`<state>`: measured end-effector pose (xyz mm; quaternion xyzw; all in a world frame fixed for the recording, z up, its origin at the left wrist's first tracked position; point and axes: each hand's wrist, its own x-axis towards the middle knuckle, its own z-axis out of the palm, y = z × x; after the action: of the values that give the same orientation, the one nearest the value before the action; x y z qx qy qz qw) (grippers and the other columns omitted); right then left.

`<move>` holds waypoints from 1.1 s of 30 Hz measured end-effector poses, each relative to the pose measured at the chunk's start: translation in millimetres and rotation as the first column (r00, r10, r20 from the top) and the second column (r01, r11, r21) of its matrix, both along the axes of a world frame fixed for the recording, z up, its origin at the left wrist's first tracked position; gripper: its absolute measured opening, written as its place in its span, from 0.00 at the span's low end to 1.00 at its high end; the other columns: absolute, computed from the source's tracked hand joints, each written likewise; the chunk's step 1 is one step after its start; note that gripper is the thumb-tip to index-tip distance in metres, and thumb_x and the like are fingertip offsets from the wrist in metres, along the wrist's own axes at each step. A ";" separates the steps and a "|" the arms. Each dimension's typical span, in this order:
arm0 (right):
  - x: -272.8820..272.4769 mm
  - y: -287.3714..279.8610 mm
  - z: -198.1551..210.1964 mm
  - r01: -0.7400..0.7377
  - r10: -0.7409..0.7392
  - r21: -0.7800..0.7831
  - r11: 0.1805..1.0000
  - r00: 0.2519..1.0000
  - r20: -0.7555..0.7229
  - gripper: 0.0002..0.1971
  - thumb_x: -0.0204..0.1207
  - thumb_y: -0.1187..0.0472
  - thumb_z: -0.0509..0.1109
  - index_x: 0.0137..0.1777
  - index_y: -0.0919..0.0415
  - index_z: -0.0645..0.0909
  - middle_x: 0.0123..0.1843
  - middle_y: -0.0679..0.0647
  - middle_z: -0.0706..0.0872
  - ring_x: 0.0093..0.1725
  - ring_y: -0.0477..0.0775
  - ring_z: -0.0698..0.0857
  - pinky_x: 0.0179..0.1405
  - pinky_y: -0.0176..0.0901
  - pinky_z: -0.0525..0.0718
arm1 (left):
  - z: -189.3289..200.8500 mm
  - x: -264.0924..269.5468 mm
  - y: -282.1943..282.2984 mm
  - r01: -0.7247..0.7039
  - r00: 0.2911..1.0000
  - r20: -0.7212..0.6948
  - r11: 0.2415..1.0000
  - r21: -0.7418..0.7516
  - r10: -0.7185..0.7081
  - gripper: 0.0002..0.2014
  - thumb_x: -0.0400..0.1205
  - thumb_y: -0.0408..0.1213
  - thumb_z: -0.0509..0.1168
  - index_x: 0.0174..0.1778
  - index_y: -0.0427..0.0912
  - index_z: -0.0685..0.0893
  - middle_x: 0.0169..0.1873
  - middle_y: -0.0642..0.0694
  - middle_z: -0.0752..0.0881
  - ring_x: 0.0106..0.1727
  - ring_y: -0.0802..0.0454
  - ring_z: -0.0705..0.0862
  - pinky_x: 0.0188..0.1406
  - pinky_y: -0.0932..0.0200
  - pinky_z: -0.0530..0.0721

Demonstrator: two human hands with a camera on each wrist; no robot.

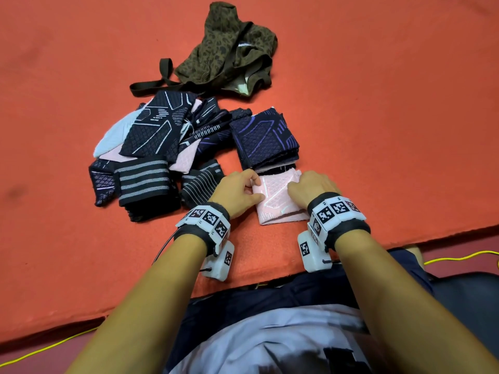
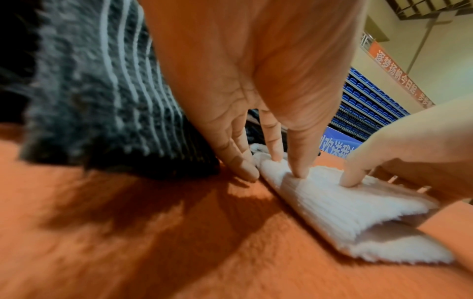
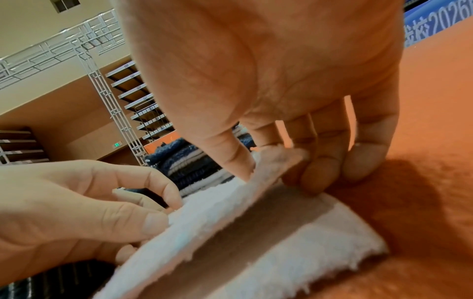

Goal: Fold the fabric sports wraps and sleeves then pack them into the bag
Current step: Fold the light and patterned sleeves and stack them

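Head view: both hands are down on the pink sleeve [image 1: 280,197], which lies on the orange mat [image 1: 378,117] at its near edge. The left hand [image 1: 237,191] has thumb and fingers closed on the sleeve's left edge; the right hand [image 1: 313,188] curls over the right side. Just beyond sits the folded stack [image 1: 266,140], topped by a navy and purple piece; to the left sprawls the unfolded pile [image 1: 151,155] of dark striped and patterned wraps. The camouflage bag [image 1: 229,55] lies slumped further back, well apart from the hands.

Left wrist view: fingertips [image 2: 298,172] press into the sleeve's [image 2: 340,206] top layer, and the near end gapes open, showing two layers not yet flat.

Right wrist view: here the grip is narrow, the thumb and fingers of the right hand [image 3: 279,161] pinching the upper layer of the sleeve [image 3: 294,248] and lifting it off the lower one, while the left hand [image 3: 107,204] pinches the same flap's other end.

To do this fold well, I'd say bring both corners over evenly, square the edges, press the crease flat, then top the stack.
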<state>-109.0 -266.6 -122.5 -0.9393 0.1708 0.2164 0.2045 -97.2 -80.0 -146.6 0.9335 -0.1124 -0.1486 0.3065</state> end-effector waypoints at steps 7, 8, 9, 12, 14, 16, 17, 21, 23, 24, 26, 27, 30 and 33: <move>-0.8 -1.9 1.3 0.004 -0.006 -0.045 0.999 0.999 -0.041 0.13 0.76 0.58 0.63 0.56 0.62 0.82 0.62 0.64 0.85 0.58 0.68 0.84 0.53 0.52 0.84 | -1.3 -0.1 -1.0 0.034 0.999 -0.010 0.999 -0.011 -0.034 0.14 0.75 0.43 0.77 0.54 0.49 0.84 0.47 0.51 0.82 0.43 0.53 0.85 0.52 0.59 0.80; -1.4 -1.4 0.7 0.010 -0.012 -0.050 0.999 0.999 -0.035 0.14 0.76 0.59 0.63 0.59 0.62 0.81 0.62 0.64 0.84 0.59 0.68 0.84 0.51 0.52 0.83 | -2.5 0.2 -1.4 0.034 0.999 -0.018 0.999 -0.006 -0.034 0.14 0.75 0.44 0.77 0.54 0.49 0.83 0.49 0.50 0.81 0.43 0.53 0.85 0.53 0.59 0.81; -1.9 -0.8 -0.7 0.020 -0.021 -0.046 0.999 1.000 -0.019 0.17 0.77 0.60 0.64 0.64 0.63 0.77 0.63 0.65 0.83 0.59 0.68 0.84 0.51 0.52 0.82 | -3.3 0.3 -2.0 0.035 0.999 -0.027 0.999 0.001 -0.034 0.15 0.74 0.44 0.78 0.54 0.50 0.83 0.51 0.49 0.81 0.43 0.52 0.85 0.53 0.58 0.81; -2.0 0.1 -5.2 0.066 -0.067 0.021 0.998 0.998 0.021 0.27 0.77 0.62 0.65 0.74 0.64 0.62 0.63 0.66 0.82 0.60 0.70 0.84 0.52 0.54 0.81 | -4.9 -0.2 -6.2 0.052 0.998 -0.044 0.998 0.033 -0.051 0.17 0.73 0.44 0.77 0.54 0.50 0.80 0.51 0.45 0.80 0.45 0.49 0.83 0.52 0.54 0.81; -0.9 -1.1 -4.8 0.098 -0.099 0.059 0.993 0.995 0.002 0.27 0.78 0.63 0.65 0.75 0.66 0.61 0.65 0.67 0.81 0.63 0.70 0.83 0.54 0.54 0.80 | -3.6 -1.7 -10.6 0.072 0.997 -0.039 0.997 0.026 -0.071 0.16 0.73 0.41 0.76 0.52 0.48 0.78 0.48 0.44 0.81 0.47 0.47 0.81 0.51 0.51 0.79; 0.7 -2.2 -3.4 0.101 -0.100 0.069 0.992 0.995 -0.030 0.25 0.78 0.62 0.64 0.74 0.67 0.68 0.67 0.68 0.81 0.66 0.70 0.81 0.57 0.53 0.80 | -0.3 -2.9 -14.3 0.089 0.996 -0.016 0.996 -0.006 -0.089 0.15 0.72 0.37 0.76 0.48 0.47 0.77 0.44 0.47 0.79 0.46 0.50 0.77 0.47 0.53 0.75; 1.3 -2.6 -2.6 0.089 -0.087 0.071 0.994 0.996 -0.025 0.23 0.77 0.62 0.64 0.71 0.67 0.73 0.67 0.68 0.81 0.65 0.70 0.81 0.57 0.52 0.80 | 1.9 -3.0 -16.0 0.099 0.995 -0.002 0.995 -0.018 -0.099 0.15 0.72 0.35 0.75 0.47 0.47 0.76 0.41 0.49 0.78 0.44 0.52 0.74 0.44 0.55 0.71; 3.2 -4.0 0.4 0.114 -0.116 0.126 0.986 0.993 0.007 0.22 0.75 0.62 0.64 0.69 0.68 0.75 0.66 0.69 0.82 0.64 0.70 0.82 0.51 0.49 0.78 | 14.5 -1.5 -22.7 0.110 0.994 0.029 0.992 -0.068 -0.109 0.14 0.70 0.31 0.75 0.43 0.47 0.76 0.37 0.51 0.76 0.41 0.55 0.72 0.37 0.61 0.67; 4.0 -6.1 0.9 0.149 -0.154 0.180 0.972 0.988 0.013 0.25 0.77 0.64 0.63 0.74 0.69 0.68 0.69 0.69 0.80 0.67 0.70 0.80 0.54 0.49 0.76 | 21.2 -1.1 -26.6 0.108 0.994 0.039 0.988 -0.106 -0.104 0.14 0.69 0.30 0.75 0.42 0.47 0.77 0.38 0.47 0.79 0.39 0.56 0.74 0.39 0.62 0.71; 3.5 -7.2 2.0 0.164 -0.172 0.201 0.966 0.985 0.022 0.25 0.78 0.65 0.63 0.75 0.70 0.66 0.69 0.69 0.80 0.67 0.70 0.80 0.53 0.48 0.75 | 23.8 -1.2 -28.7 0.108 0.994 0.041 0.986 -0.124 -0.104 0.14 0.70 0.30 0.75 0.42 0.47 0.77 0.38 0.46 0.81 0.36 0.56 0.75 0.39 0.60 0.74; 1.8 -9.2 4.8 0.187 -0.205 0.236 0.954 0.977 0.054 0.26 0.78 0.67 0.62 0.76 0.69 0.63 0.68 0.70 0.80 0.66 0.71 0.81 0.50 0.47 0.73 | 28.0 -2.2 -32.1 0.095 0.995 0.022 0.982 -0.162 -0.093 0.14 0.71 0.31 0.75 0.43 0.48 0.78 0.39 0.44 0.84 0.32 0.54 0.77 0.38 0.57 0.78; 1.4 -10.2 6.4 0.194 -0.219 0.252 0.948 0.973 0.076 0.25 0.78 0.67 0.61 0.75 0.69 0.63 0.67 0.70 0.80 0.65 0.71 0.81 0.49 0.47 0.73 | 29.5 -2.1 -33.0 0.085 0.996 0.013 0.981 -0.177 -0.084 0.13 0.72 0.31 0.75 0.43 0.49 0.79 0.38 0.44 0.85 0.31 0.54 0.77 0.37 0.57 0.80; 1.6 -13.2 14.6 0.190 -0.242 0.295 0.936 0.959 0.149 0.24 0.77 0.69 0.59 0.75 0.68 0.64 0.65 0.69 0.80 0.62 0.70 0.81 0.49 0.48 0.73 | 33.0 0.1 -32.5 0.056 0.998 0.021 0.975 -0.214 -0.053 0.12 0.73 0.32 0.75 0.43 0.53 0.80 0.34 0.46 0.86 0.29 0.56 0.79 0.37 0.56 0.83; 4.9 -15.8 24.0 0.175 -0.256 0.325 0.929 0.940 0.226 0.24 0.76 0.71 0.58 0.73 0.68 0.65 0.64 0.69 0.81 0.60 0.70 0.81 0.48 0.49 0.73 | 41.2 2.0 -31.3 0.038 0.998 0.063 0.961 -0.274 -0.022 0.12 0.73 0.33 0.73 0.45 0.53 0.81 0.37 0.48 0.87 0.35 0.47 0.82 0.42 0.53 0.84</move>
<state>-104.1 -282.4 -98.5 -0.8928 0.2099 0.0884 0.3885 -95.2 -111.3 -105.4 0.8840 -0.1552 -0.1085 0.4274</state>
